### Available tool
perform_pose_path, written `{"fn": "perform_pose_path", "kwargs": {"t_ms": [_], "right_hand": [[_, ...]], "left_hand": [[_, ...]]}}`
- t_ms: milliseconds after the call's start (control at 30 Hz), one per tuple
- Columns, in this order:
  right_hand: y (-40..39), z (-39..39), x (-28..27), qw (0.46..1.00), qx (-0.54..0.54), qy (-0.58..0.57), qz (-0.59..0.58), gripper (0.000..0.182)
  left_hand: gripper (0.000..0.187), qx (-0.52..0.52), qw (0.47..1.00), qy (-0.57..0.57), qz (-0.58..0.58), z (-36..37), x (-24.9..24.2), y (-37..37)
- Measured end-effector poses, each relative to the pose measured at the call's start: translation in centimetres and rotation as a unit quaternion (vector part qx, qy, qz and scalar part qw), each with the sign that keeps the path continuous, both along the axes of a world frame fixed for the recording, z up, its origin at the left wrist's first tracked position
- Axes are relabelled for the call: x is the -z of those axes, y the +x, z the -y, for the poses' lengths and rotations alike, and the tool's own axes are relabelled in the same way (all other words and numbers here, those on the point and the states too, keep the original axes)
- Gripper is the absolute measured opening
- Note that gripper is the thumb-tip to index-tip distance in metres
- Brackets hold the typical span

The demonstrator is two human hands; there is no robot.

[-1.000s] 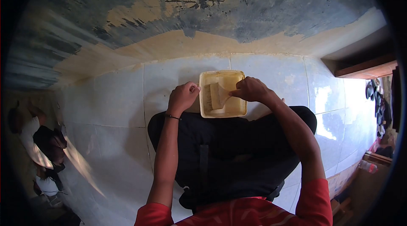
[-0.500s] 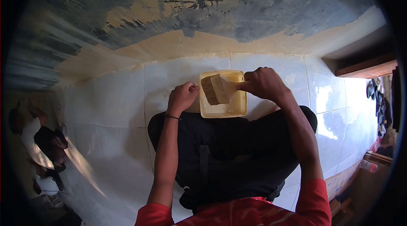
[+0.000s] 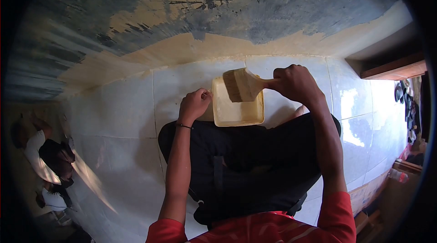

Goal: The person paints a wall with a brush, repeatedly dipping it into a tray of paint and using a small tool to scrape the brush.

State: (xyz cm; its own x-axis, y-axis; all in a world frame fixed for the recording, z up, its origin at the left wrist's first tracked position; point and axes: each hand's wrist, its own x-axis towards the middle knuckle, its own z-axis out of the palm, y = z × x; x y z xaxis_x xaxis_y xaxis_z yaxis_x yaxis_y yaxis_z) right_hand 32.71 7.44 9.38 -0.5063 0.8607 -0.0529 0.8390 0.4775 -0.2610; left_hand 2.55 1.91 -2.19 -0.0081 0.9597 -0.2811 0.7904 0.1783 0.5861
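Note:
My right hand is closed round the handle of a wide paint brush. The brush is held over the far part of a yellowish plastic tub, its bristles pointing left. Whitish liquid or residue shows inside the tub, which stands on the tiled floor before my crossed legs. My left hand is closed, with its fingertips pinching the tub's left rim.
Ahead rises a wall with patchy dark grey over beige. Pale tiles cover the floor. A wooden ledge juts out at right, near a plastic bottle. Other people are at far left.
My right hand has lifted the brush up and to the right, towards the wall side of the tub. My left hand stays at the tub's rim.

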Motion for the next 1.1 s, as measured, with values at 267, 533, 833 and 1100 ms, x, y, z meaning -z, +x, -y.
{"fn": "perform_pose_path", "kwargs": {"t_ms": [267, 533, 833, 1100], "right_hand": [[-1.0, 1.1, 2.5, 0.991, 0.008, -0.03, 0.132, 0.037], [-3.2, 2.0, 3.6, 0.984, 0.035, -0.041, 0.171, 0.026], [-3.2, 1.3, 3.8, 0.974, 0.024, -0.143, 0.176, 0.029], [-4.1, 1.9, 4.8, 0.97, -0.006, -0.171, 0.175, 0.034]], "left_hand": [[0.031, 0.009, 0.999, -0.01, 0.036, -0.1, 0.4, -0.4], [0.023, -0.002, 0.999, -0.026, 0.035, -0.1, 0.1, -0.1], [0.023, -0.007, 0.999, -0.022, 0.036, -0.2, -0.1, 0.0], [0.023, -0.013, 0.999, -0.029, 0.041, -0.2, -0.1, 0.0]]}}
